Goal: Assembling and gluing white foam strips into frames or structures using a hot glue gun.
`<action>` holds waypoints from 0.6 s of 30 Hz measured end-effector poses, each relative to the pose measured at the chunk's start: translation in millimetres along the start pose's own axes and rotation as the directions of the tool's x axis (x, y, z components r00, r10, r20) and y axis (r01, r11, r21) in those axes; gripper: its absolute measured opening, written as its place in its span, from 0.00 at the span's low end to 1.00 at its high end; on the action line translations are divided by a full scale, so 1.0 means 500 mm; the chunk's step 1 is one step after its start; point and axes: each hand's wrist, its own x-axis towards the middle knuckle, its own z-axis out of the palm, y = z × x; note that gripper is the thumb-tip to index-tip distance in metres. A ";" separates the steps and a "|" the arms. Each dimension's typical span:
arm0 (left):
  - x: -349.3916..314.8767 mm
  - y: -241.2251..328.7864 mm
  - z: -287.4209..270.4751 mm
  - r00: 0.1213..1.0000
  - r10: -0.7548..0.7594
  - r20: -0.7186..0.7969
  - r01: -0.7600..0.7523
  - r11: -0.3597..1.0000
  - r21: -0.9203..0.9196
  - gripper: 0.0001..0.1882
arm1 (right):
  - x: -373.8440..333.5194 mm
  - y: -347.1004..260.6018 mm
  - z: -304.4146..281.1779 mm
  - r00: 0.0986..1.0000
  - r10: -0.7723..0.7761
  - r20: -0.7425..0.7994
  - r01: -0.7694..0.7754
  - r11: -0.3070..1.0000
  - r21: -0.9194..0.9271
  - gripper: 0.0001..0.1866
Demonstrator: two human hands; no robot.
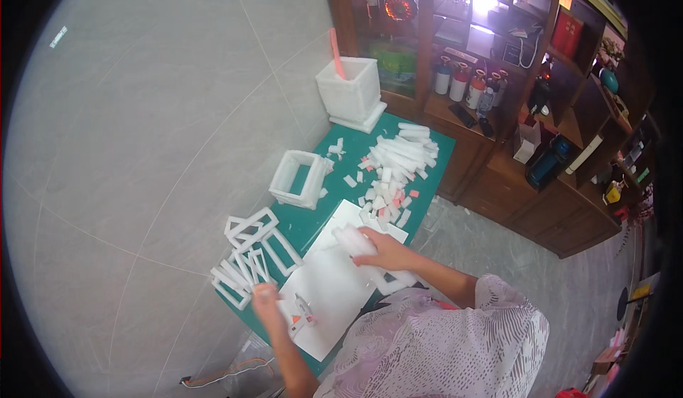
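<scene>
My right hand [385, 250] is closed around a bundle of white foam strips [352, 241], held over white sheets. My left hand [266, 300] is beside several small white foam frames [235, 278] at the left table edge. Its fingers are smeared, so I cannot tell whether it holds anything. A small white and orange tool [302, 312], perhaps a glue gun, lies on the white sheet [329, 288] right of that hand. Another white foam frame [393, 282] sits near my body, partly hidden under my right forearm.
On the green tabletop [284, 221] stand an open white foam box [302, 177] and a taller white container [350, 91] with a pink stick. Loose foam strips [405, 152] and offcuts [388, 199] pile up at the right. A wooden cabinet [526, 206] stands beyond; a tiled wall [163, 128] borders the left.
</scene>
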 end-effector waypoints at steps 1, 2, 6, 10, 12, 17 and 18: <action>-0.026 -0.020 0.040 0.989 -0.086 0.123 0.084 0.996 0.016 0.04 | 0.012 -0.004 0.011 0.997 0.001 -0.074 0.010 0.988 0.152 0.32; -0.053 -0.014 0.092 0.935 -0.257 0.245 0.251 0.966 0.056 0.04 | 0.020 -0.008 0.025 0.997 0.005 -0.082 0.008 0.987 0.157 0.32; -0.120 -0.015 0.199 0.751 -0.203 0.628 0.157 0.979 0.129 0.15 | 0.031 -0.038 0.054 0.989 -0.006 -0.145 0.085 0.833 0.546 0.27; -0.123 -0.002 0.210 0.770 -0.293 0.567 0.294 0.951 0.092 0.11 | 0.028 -0.042 0.057 0.975 0.069 -0.211 0.091 0.741 0.666 0.27; -0.110 -0.021 0.186 0.846 -0.256 0.467 0.225 0.967 0.122 0.08 | 0.036 -0.008 0.069 0.974 0.005 -0.225 0.138 0.776 0.615 0.27; -0.093 -0.007 0.180 0.905 -0.330 0.270 0.328 0.943 0.050 0.06 | 0.018 0.043 0.112 0.990 -0.114 -0.084 0.132 0.958 0.256 0.25; -0.093 -0.008 0.182 0.905 -0.330 0.270 0.329 0.943 0.050 0.06 | 0.010 0.033 0.110 0.998 0.061 0.028 -0.065 0.975 0.214 0.24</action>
